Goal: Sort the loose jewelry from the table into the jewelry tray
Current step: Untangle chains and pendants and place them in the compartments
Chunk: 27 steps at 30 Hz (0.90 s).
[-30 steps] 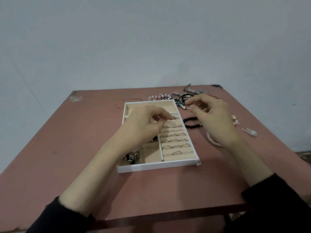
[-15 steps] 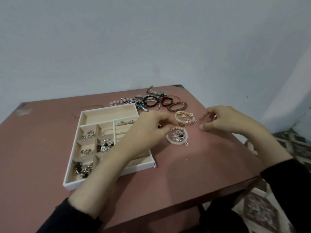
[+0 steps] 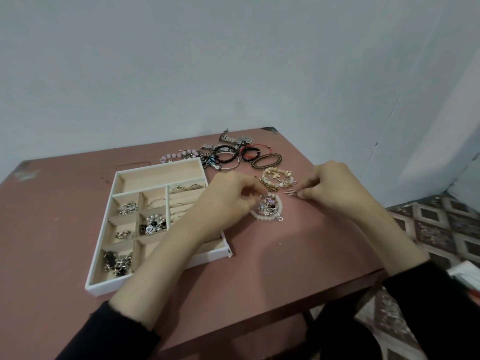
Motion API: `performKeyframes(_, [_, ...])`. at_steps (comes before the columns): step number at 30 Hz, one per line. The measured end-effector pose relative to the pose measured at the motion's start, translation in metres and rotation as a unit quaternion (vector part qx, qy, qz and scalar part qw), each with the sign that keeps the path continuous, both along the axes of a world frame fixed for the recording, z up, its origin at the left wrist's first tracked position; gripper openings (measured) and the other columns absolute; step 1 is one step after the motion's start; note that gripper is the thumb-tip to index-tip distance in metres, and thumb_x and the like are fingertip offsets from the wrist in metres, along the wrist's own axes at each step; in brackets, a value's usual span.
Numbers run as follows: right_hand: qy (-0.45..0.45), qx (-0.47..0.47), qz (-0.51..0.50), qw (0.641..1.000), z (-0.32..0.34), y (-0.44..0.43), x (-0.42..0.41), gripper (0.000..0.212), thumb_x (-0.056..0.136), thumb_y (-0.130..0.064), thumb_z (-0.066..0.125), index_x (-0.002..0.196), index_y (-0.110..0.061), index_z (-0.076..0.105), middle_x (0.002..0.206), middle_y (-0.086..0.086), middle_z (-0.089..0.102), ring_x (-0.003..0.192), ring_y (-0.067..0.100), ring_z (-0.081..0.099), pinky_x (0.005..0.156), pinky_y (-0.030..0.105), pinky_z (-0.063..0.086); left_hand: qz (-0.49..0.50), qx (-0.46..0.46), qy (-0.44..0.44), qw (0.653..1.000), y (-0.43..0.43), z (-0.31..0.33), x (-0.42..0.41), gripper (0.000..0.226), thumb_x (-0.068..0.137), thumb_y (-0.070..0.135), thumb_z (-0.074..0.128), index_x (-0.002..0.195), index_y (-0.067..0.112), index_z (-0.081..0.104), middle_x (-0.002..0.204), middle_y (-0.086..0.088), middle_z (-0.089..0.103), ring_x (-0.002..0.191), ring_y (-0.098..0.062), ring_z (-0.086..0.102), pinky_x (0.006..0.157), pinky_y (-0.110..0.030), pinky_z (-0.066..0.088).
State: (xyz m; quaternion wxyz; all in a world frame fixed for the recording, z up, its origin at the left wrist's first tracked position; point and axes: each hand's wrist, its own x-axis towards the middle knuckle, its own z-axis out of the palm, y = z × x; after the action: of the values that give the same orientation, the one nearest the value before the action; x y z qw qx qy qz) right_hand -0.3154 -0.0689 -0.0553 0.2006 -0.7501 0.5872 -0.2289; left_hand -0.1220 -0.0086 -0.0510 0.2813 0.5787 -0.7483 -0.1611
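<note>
Right hand (image 3: 335, 185) pinches a silver charm (image 3: 291, 193) mid-frame; left hand (image 3: 230, 197) curls by the bead cluster (image 3: 270, 207), grip impossible to tell

Jewelry tray (image 3: 102, 281) lay left on table (image 3: 272, 268); bracelets (image 3: 233, 154) behind it; beaded cluster (image 3: 270, 207) to its right.

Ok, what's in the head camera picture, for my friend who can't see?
Two hands work over a reddish table: the left hand curls over a white bead bracelet, the right hand pinches a small silver piece. A white jewelry tray sits left, partly filled; more bracelets lie behind.
</note>
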Motion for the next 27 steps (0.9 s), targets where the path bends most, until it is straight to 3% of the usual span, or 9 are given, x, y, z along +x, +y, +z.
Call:
performKeyframes(5, [-0.014,-0.028,-0.010,0.999,-0.007,0.001,0.005,0.022,0.076,0.002,0.067,0.090,-0.013,0.076,0.081,-0.001,0.065,0.072,0.006,0.054,0.057,-0.004,0.035,-0.024,-0.001,-0.045,0.999,0.001,0.001,-0.002,0.017,0.083,0.018,0.066,0.098,0.020,0.073,0.076,0.010,0.058,0.064,0.000,0.046,0.059,0.000,0.032])
performKeyframes(9, [-0.036,-0.035,-0.013,0.999,-0.011,0.002,0.006,0.028,0.075,0.004,0.065,0.087,-0.018,0.075,0.072,-0.002,0.068,0.071,0.012,0.062,0.060,0.005,0.042,-0.048,-0.015,-0.079,0.996,-0.001,0.000,-0.004,0.016,0.082,0.021,0.067,0.097,0.020,0.074,0.089,0.005,0.067,0.071,-0.002,0.043,0.061,0.002,0.029])
performKeyframes(14, [-0.084,-0.038,-0.020,0.996,-0.013,0.002,0.006,0.028,0.075,0.006,0.063,0.083,-0.018,0.074,0.064,-0.003,0.067,0.060,0.005,0.057,0.062,0.013,0.045,-0.067,-0.033,-0.097,0.992,-0.002,-0.001,-0.005,0.014,0.081,0.023,0.068,0.093,0.017,0.075,0.090,0.004,0.068,0.078,-0.004,0.048,0.063,-0.007,0.030])
performKeyframes(19, [-0.220,-0.046,-0.040,0.973,-0.011,0.005,0.009,0.030,0.078,0.004,0.062,0.077,-0.024,0.072,0.064,0.002,0.062,0.053,0.010,0.053,0.057,0.020,0.046,-0.058,-0.051,-0.106,0.991,-0.003,-0.004,-0.004,0.012,0.082,0.025,0.066,0.090,0.018,0.073,0.089,0.003,0.067,0.082,-0.010,0.050,0.069,-0.019,0.032])
performKeyframes(22, [-0.290,-0.038,-0.030,0.956,-0.012,0.006,0.012,0.037,0.077,0.008,0.062,0.071,-0.028,0.069,0.065,0.005,0.064,0.046,0.004,0.053,0.051,0.015,0.048,-0.046,-0.053,-0.077,0.995,-0.004,-0.004,-0.005,0.012,0.083,0.022,0.062,0.088,0.016,0.071,0.090,0.002,0.066,0.083,-0.011,0.051,0.072,-0.020,0.035])
performKeyframes(27, [-0.325,-0.059,-0.028,0.944,-0.017,0.007,0.014,0.041,0.077,0.008,0.062,0.066,-0.031,0.069,0.073,0.028,0.064,0.055,0.019,0.054,0.061,0.030,0.051,-0.027,-0.043,0.038,0.998,-0.003,0.003,-0.006,0.005,0.083,0.021,0.063,0.085,0.017,0.066,0.082,0.000,0.068,0.078,-0.015,0.060,0.071,-0.026,0.043])
